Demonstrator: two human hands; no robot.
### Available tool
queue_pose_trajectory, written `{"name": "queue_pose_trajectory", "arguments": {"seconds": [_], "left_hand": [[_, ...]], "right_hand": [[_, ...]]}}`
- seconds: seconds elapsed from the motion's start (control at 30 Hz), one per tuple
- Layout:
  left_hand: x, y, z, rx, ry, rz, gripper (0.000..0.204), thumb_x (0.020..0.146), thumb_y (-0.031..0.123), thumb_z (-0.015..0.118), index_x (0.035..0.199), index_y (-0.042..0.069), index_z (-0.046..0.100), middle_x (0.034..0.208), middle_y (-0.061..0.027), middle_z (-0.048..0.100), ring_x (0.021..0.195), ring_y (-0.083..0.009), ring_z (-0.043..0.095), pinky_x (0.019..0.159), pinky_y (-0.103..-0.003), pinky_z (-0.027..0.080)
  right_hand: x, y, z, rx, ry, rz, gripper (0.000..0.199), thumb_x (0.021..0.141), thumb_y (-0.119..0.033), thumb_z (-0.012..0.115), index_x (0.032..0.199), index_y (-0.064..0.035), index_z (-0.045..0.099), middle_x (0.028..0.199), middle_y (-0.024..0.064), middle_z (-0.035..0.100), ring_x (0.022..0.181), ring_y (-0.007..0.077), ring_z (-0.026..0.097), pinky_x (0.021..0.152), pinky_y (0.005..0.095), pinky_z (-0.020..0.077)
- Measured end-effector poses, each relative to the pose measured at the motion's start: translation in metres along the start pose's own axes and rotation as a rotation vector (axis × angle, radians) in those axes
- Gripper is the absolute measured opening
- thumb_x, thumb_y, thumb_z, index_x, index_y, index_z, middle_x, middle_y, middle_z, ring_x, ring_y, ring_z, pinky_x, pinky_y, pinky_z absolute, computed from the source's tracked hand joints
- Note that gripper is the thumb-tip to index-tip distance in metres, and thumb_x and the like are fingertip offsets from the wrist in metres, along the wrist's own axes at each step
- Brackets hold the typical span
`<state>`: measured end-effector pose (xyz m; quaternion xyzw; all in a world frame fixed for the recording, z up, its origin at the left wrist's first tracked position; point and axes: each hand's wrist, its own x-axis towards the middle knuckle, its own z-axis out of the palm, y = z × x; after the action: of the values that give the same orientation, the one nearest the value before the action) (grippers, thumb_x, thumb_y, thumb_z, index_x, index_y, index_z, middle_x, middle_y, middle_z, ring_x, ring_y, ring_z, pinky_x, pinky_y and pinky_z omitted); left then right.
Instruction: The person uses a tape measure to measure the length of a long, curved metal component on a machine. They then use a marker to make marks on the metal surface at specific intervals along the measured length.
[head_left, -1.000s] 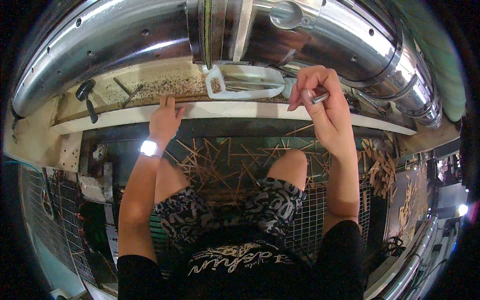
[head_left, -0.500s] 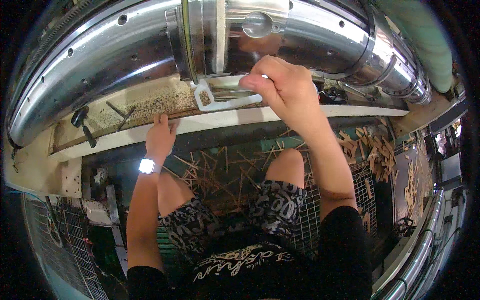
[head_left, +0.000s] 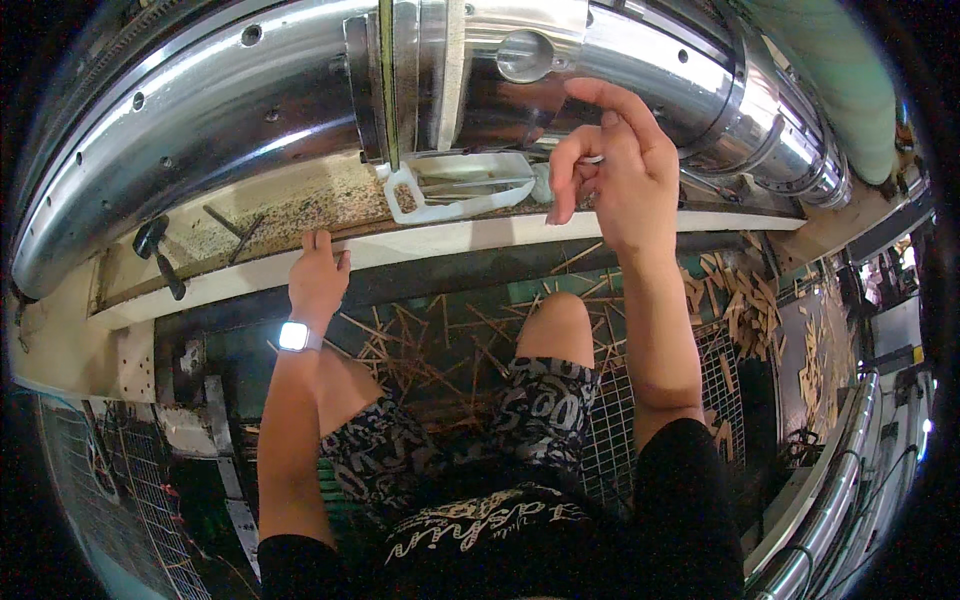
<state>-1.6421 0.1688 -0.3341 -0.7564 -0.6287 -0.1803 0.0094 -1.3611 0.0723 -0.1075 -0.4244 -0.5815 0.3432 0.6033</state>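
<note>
My right hand (head_left: 635, 190) is raised in front of the shiny metal cylinder (head_left: 640, 60), right of its round hole. Its index finger stretches out while the other fingers curl around a small whitish-metal piece (head_left: 594, 159); most of it is hidden, so its kind is unclear. Below and left of that hand, a cut-open white plastic jug (head_left: 440, 212) lies in the trough with several thin metal rods inside. My left hand (head_left: 318, 275), below a wrist with a lit watch, rests its extended fingers over the white rail (head_left: 420, 247) and holds nothing.
A black-headed hammer (head_left: 155, 245) leans over the rail at left, beside dark metal rods (head_left: 235, 230) in the trough. Thin wooden strips (head_left: 450, 350) litter the floor below. Small wood pieces (head_left: 745, 300) pile up at right near a wire grid (head_left: 640, 415).
My right hand has moved right and slightly up, off the white jug, and its index finger has straightened. My left hand stays on the rail.
</note>
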Motion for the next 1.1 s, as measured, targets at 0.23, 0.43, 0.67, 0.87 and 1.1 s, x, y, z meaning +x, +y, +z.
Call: {"name": "queue_pose_trajectory", "arguments": {"seconds": [0.23, 0.43, 0.67, 0.87, 1.1], "left_hand": [[0.001, 0.0, 0.0, 0.038, 0.018, 0.028, 0.035, 0.081, 0.025, 0.058, 0.103, 0.003, 0.04, 0.114, -0.02, 0.044, 0.075, -0.0364, 0.06, 0.062, -0.043, 0.052], [-0.001, 0.003, -0.002, 0.017, 0.035, 0.019, 0.035, 0.081, 0.024, 0.059, 0.102, 0.003, 0.04, 0.112, -0.0189, 0.044, 0.074, -0.0367, 0.06, 0.062, -0.043, 0.051], [-0.002, 0.008, -0.006, -0.009, 0.024, -0.004, 0.036, 0.08, 0.023, 0.06, 0.102, 0.002, 0.04, 0.11, -0.0199, 0.044, 0.072, -0.0377, 0.059, 0.061, -0.043, 0.051], [0.002, 0.008, 0.0, -0.006, 0.003, -0.016, 0.037, 0.081, 0.024, 0.059, 0.104, 0.002, 0.04, 0.118, -0.0221, 0.043, 0.075, -0.0388, 0.06, 0.062, -0.043, 0.051], [-0.003, 0.0, 0.001, 0.0, 0.073, 0.019, 0.035, 0.079, 0.024, 0.06, 0.101, 0.003, 0.043, 0.116, -0.0219, 0.046, 0.074, -0.0389, 0.06, 0.062, -0.044, 0.051]], "right_hand": [[-0.006, 0.027, -0.021, 0.413, -0.629, -0.128, 0.04, 0.094, -0.019, 0.037, 0.121, 0.0091, 0.043, 0.127, 0.0317, 0.038, 0.118, 0.0469, 0.04, 0.091, 0.0475, 0.0431], [0.01, 0.027, -0.034, 0.404, -0.731, -0.062, 0.041, 0.095, -0.022, 0.036, 0.123, 0.0076, 0.043, 0.136, 0.0273, 0.028, 0.125, 0.0399, 0.033, 0.099, 0.0448, 0.0355], [-0.019, 0.032, 0.002, -0.052, -0.599, -0.286, 0.045, 0.094, -0.026, 0.034, 0.129, 0.0024, 0.037, 0.137, 0.017, 0.03, 0.129, 0.0283, 0.03, 0.104, 0.0404, 0.0269], [0.011, 0.033, -0.02, 0.188, -0.855, -0.192, 0.048, 0.089, -0.026, 0.043, 0.127, 0.003, 0.039, 0.137, 0.0189, 0.03, 0.128, 0.0277, 0.03, 0.105, 0.0404, 0.0214], [0.021, 0.005, -0.023, -0.263, -0.569, -0.174, 0.022, 0.085, -0.023, 0.06, 0.076, -0.0039, 0.052, 0.065, -0.0014, 0.052, 0.059, 0.0059, 0.052, 0.055, 0.021, 0.0417]]}}
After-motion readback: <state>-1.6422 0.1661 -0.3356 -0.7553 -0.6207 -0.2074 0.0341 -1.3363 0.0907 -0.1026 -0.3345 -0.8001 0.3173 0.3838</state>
